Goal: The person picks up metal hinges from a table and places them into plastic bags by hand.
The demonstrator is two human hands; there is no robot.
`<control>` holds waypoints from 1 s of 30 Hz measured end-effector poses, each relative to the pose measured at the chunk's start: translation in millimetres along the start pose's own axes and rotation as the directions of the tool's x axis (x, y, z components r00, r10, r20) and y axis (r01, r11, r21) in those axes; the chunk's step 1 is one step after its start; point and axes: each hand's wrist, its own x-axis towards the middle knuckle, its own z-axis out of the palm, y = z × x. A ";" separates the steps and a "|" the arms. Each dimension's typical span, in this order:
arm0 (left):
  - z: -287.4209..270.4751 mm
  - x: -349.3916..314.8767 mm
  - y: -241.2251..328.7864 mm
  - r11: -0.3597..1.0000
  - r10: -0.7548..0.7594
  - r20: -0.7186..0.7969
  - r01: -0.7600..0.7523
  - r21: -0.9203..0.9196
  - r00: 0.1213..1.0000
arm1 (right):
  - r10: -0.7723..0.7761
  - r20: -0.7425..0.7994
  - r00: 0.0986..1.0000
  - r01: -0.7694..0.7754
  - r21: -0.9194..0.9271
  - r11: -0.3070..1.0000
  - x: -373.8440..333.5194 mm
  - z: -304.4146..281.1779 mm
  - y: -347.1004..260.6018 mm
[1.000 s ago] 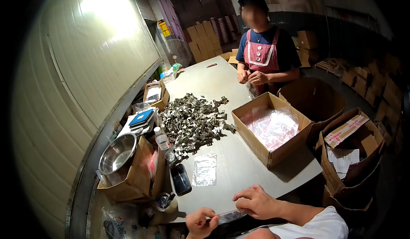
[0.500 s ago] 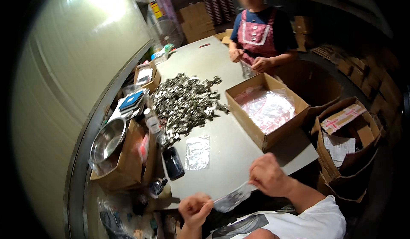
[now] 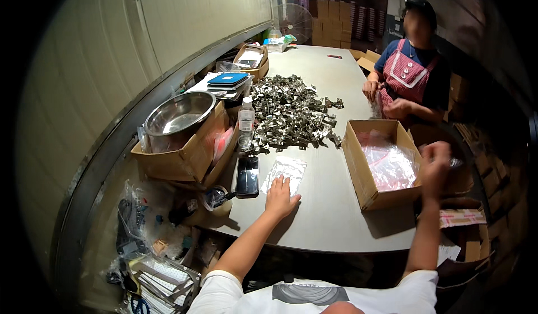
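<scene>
A clear plastic bag (image 3: 290, 169) lies flat on the grey table, close to its near edge. My left hand (image 3: 280, 197) rests on the bag's near part, fingers stretched out and touching it. To the right, my right hand (image 3: 435, 165) is raised by the right wall of an open cardboard box (image 3: 354, 171) holding clear and reddish plastic bags. Motion smears its fingers, so what they hold cannot be made out. Behind it, a pale, shiny patch shows in a large dark carton (image 3: 465, 182). A big heap of small metal fittings (image 3: 294, 112) spreads beyond the flat bag.
A black phone (image 3: 247, 177) and a water bottle (image 3: 246, 124) stand left of the bag. Farther left, a steel bowl (image 3: 179, 115) sits on a cardboard box (image 3: 168, 162). Across the table, a co-worker in a red checked apron (image 3: 408, 70) handles a clear bag.
My hands have parted and no longer stretch a clear bag between them. The left moved forward onto the flat bag; the right swung right past the box. The view turned as well.
</scene>
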 end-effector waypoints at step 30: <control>18.1 38.2 -16.4 0.115 -0.047 0.530 0.531 -0.839 0.847 | -0.180 0.418 0.890 -0.028 0.445 0.895 -165.9 221.1 -101.5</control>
